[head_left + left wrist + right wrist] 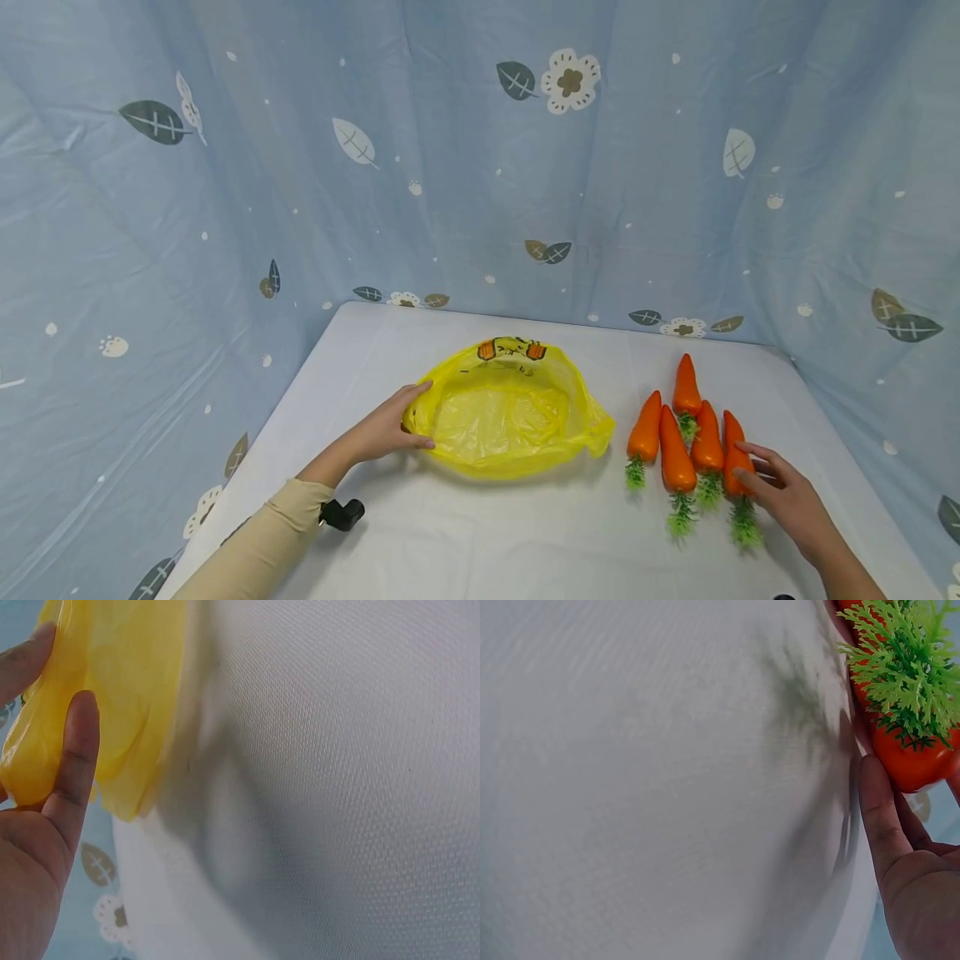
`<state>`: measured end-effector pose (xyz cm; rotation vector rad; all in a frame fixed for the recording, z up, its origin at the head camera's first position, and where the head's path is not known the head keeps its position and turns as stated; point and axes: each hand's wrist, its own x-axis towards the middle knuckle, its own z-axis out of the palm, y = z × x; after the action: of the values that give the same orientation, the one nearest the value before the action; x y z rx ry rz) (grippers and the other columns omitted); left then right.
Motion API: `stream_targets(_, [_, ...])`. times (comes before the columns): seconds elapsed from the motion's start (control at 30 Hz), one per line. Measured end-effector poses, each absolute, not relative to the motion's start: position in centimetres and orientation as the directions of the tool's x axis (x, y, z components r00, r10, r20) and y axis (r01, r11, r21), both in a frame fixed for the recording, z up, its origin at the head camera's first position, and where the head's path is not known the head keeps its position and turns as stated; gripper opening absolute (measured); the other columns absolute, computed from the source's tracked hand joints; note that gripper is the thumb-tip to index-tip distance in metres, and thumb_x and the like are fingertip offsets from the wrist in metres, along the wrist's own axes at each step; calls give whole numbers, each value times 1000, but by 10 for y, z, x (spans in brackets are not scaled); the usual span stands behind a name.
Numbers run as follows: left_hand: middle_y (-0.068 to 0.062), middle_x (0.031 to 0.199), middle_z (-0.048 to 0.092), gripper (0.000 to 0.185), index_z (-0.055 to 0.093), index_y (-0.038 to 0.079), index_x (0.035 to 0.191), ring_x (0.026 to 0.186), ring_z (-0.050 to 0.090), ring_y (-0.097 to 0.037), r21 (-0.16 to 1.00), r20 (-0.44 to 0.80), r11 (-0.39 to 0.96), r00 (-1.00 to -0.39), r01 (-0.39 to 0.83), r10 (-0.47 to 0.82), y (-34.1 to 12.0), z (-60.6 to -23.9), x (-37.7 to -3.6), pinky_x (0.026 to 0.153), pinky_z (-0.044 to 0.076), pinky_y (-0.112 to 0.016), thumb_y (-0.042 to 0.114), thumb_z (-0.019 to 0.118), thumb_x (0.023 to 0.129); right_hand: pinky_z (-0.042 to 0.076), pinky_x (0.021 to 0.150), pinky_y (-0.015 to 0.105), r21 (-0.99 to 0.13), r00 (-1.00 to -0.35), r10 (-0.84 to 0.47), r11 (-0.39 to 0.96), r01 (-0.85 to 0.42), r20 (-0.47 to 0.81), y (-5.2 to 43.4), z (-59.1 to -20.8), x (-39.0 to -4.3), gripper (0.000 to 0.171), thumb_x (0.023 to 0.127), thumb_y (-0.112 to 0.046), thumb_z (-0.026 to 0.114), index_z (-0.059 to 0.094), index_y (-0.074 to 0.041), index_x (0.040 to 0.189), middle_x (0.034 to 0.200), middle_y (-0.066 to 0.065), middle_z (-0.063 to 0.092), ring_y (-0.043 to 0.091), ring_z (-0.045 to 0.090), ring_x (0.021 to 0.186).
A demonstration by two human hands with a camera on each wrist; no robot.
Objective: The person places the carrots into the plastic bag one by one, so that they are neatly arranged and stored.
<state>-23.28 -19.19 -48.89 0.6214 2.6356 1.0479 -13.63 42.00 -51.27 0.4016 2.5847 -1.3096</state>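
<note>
Yellow bag and toy carrots on white table.
Left hand [384, 432] gripping yellow plastic bag [506, 410] rim mid-table; right hand [783, 492], fingers relaxed, touching rightmost toy carrot [736, 459] near right edge.

Yellow plastic bag [510, 412], mouth spread open, crumpled, lies frame centre on white table. Five orange toy carrots [686, 437] with green tops, side by side, tips pointing away, lower right.
</note>
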Motion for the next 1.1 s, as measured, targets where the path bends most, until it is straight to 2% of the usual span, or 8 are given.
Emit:
stream_targets(0.5, [-18, 159, 33, 99, 25, 8, 162, 143, 37, -36, 724, -89, 641, -887, 254, 453, -189, -485, -231, 116, 32, -56, 30, 84, 85, 53, 95, 58, -763, -955, 130, 577, 292, -267, 417, -506, -137, 82, 102, -55, 52, 25, -1, 157, 154, 40, 25, 58, 35, 134])
stream_targets(0.73, [-19, 159, 33, 98, 25, 7, 162, 143, 36, -38, 725, -81, 637, -886, 261, 456, -189, -484, -231, 116, 32, -57, 30, 84, 86, 58, 88, 44, -777, -958, 132, 561, 284, -255, 410, -501, -138, 81, 102, -54, 52, 26, -1, 157, 154, 38, 27, 56, 36, 134])
stream_targets(1.0, [-18, 161, 30, 99, 25, 9, 162, 143, 37, -37, 722, -83, 645, -894, 250, 440, -190, -484, -231, 114, 36, -55, 28, 85, 85, 58, 89, 45, -782, -965, 120, 567, 259, -232, 402, -495, -141, 78, 104, -51, 51, 25, -1, 158, 153, 38, 28, 56, 37, 134])
stream_targets(1.1, [-19, 160, 31, 99, 25, 8, 162, 141, 39, -37, 723, -71, 640, -894, 260, 443, -189, -484, -232, 112, 39, -55, 28, 84, 86, 59, 86, 40, -779, -968, 116, 576, 247, -221, 401, -495, -141, 77, 105, -51, 50, 26, -1, 158, 153, 38, 30, 55, 39, 133])
